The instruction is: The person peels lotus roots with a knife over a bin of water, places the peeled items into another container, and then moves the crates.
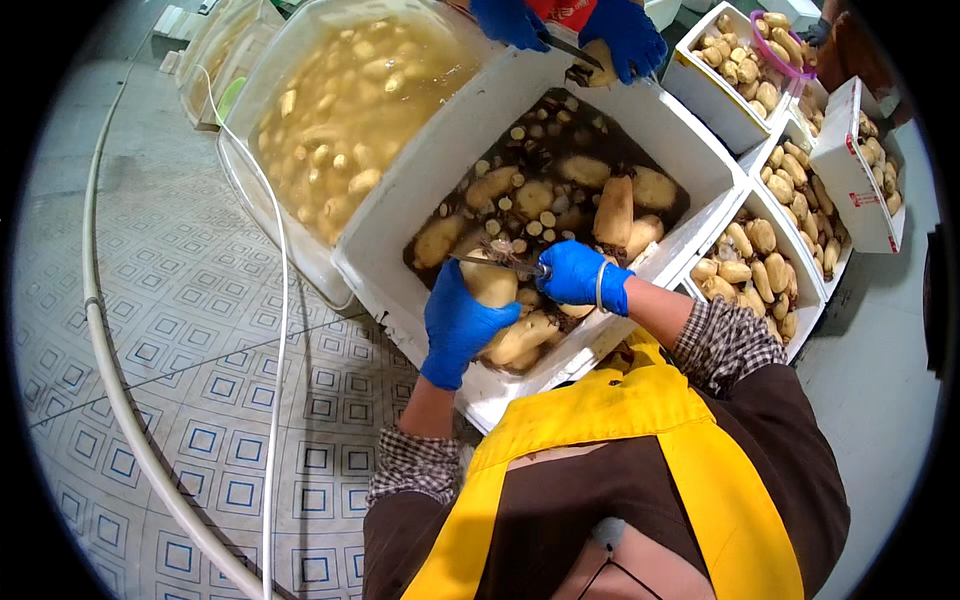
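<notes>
My left hand (460,325), in a blue glove, is closed around a pale, thick lotus root (491,283). In my gloved right hand (578,274) is a knife (507,263); its blade points left across the far end of that lotus root. Both hands are over the near part of a white foam box (715,160), which holds dark, murky water. Several lotus roots, such as a tan one (613,212), lie in it among small round cut-off ends (535,228). Whether the blade has entered the root cannot be made out.
Across the box, another person's blue-gloved hands (625,40) hold a knife and a lotus root. At left stands a tub (235,165) of cloudy water and roots. Foam boxes (810,330) full of lotus roots stand at right. A hose (125,400) crosses the tiled floor.
</notes>
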Action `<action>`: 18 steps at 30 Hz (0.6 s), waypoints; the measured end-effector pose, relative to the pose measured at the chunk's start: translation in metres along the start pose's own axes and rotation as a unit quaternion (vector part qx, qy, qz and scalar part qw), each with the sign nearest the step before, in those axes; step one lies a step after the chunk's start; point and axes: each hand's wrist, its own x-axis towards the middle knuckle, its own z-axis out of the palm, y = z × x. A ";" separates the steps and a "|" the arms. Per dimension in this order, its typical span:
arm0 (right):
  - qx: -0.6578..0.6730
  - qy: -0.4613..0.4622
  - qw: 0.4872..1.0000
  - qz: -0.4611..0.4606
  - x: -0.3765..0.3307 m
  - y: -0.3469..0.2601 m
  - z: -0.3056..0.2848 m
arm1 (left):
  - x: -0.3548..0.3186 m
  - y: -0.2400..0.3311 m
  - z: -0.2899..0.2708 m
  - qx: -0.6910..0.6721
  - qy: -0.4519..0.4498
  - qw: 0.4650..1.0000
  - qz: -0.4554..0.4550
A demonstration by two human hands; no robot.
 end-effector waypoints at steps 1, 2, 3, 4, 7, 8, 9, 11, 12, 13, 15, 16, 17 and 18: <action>0.005 0.005 1.000 0.007 -0.001 0.001 0.006 | -0.003 0.006 0.002 0.049 0.029 0.998 0.006; 0.033 0.028 0.999 0.022 -0.001 0.003 0.014 | -0.005 0.010 0.004 0.098 0.056 0.994 0.013; 0.060 0.050 0.996 0.035 0.001 0.005 0.022 | -0.004 0.011 0.006 0.118 0.073 0.990 0.014; 0.088 0.072 0.992 0.049 0.003 0.008 0.027 | -0.002 0.013 0.007 0.138 0.090 0.986 0.016; 0.066 0.071 0.995 0.026 0.008 0.009 0.018 | 0.012 -0.014 0.008 -0.017 0.003 1.000 0.017; 0.064 0.063 0.996 0.027 0.008 0.007 0.016 | 0.015 -0.021 0.007 -0.105 -0.054 0.993 0.014; 0.086 0.037 0.994 0.063 0.013 0.006 0.013 | 0.013 -0.023 0.010 -0.088 -0.033 0.996 0.009; 0.055 0.007 0.996 0.063 0.015 0.011 0.015 | 0.010 -0.018 0.019 -0.055 0.008 0.998 0.004; 0.039 -0.005 0.997 0.064 0.017 0.015 0.016 | 0.010 -0.014 0.024 -0.006 0.038 0.999 0.005; 0.057 0.005 0.994 0.096 0.022 0.019 0.023 | 0.008 -0.012 0.029 0.042 0.069 0.997 0.006; 0.059 -0.007 0.993 0.104 0.033 0.030 0.030 | 0.009 -0.023 0.036 0.101 0.090 0.991 0.002; 0.061 -0.018 0.992 0.107 0.035 0.031 0.034 | 0.008 -0.032 0.041 0.065 0.078 0.995 -0.011; 0.021 -0.072 0.988 0.133 0.039 0.030 0.029 | 0.009 -0.034 0.040 0.030 0.065 0.997 -0.023; -0.009 -0.085 0.989 0.123 0.039 0.035 0.032 | 0.010 -0.034 0.039 -0.006 0.052 0.998 -0.035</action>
